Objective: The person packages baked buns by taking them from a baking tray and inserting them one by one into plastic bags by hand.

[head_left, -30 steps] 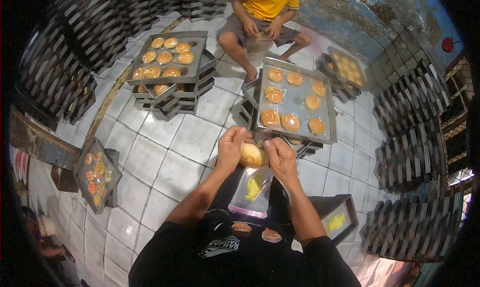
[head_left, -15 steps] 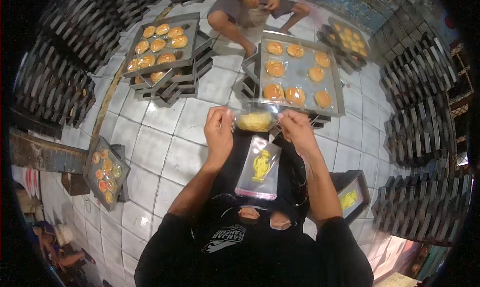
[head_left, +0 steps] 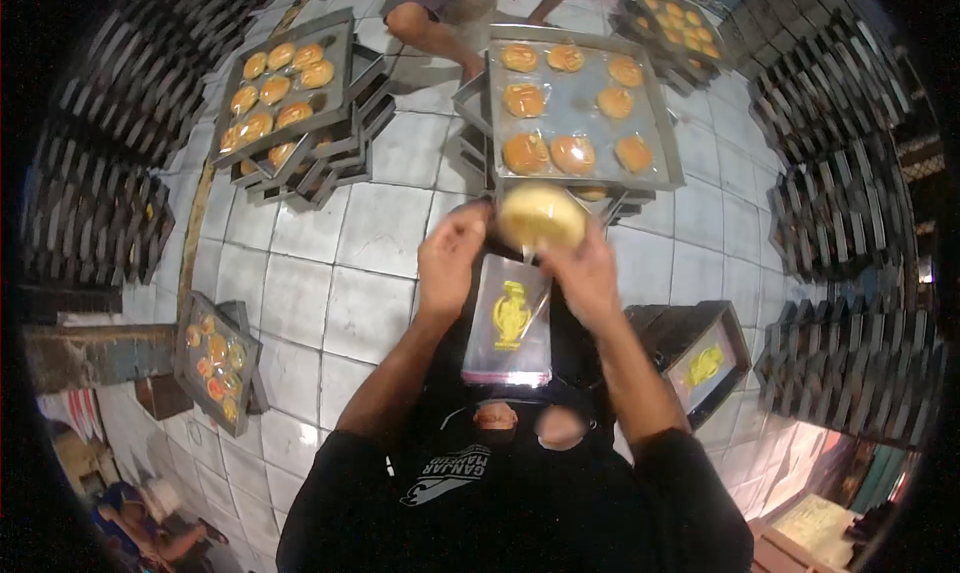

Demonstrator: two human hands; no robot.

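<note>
From your head camera, you grip a bun [head_left: 543,213] in your right hand [head_left: 588,268], with the fingers at its near right edge. The bun is up in front of you, between you and the far tray [head_left: 575,103], its pale side showing, and it is blurred, so whether film covers it you cannot tell. Your left hand [head_left: 447,263] is raised just left of the bun, its fingers bent in; you cannot tell whether they pinch anything.

Below your hands, a stack of clear bags [head_left: 510,318] with a yellow print lies on your lap, its pink edge nearest your black shirt [head_left: 520,493].

The far tray sits on other trays and carries eight shiny golden buns in rows, with a gap in the middle. Far left, a second tray [head_left: 347,78] of golden buns tops another pile on the tiled floor [head_left: 370,288]. Nearer on the left, a small tray [head_left: 203,398] holds smaller pieces in several colours. On your right, a box [head_left: 738,338] holds something flat with the same yellow print. Beyond the far tray you see a person's bare legs [head_left: 420,28].
</note>
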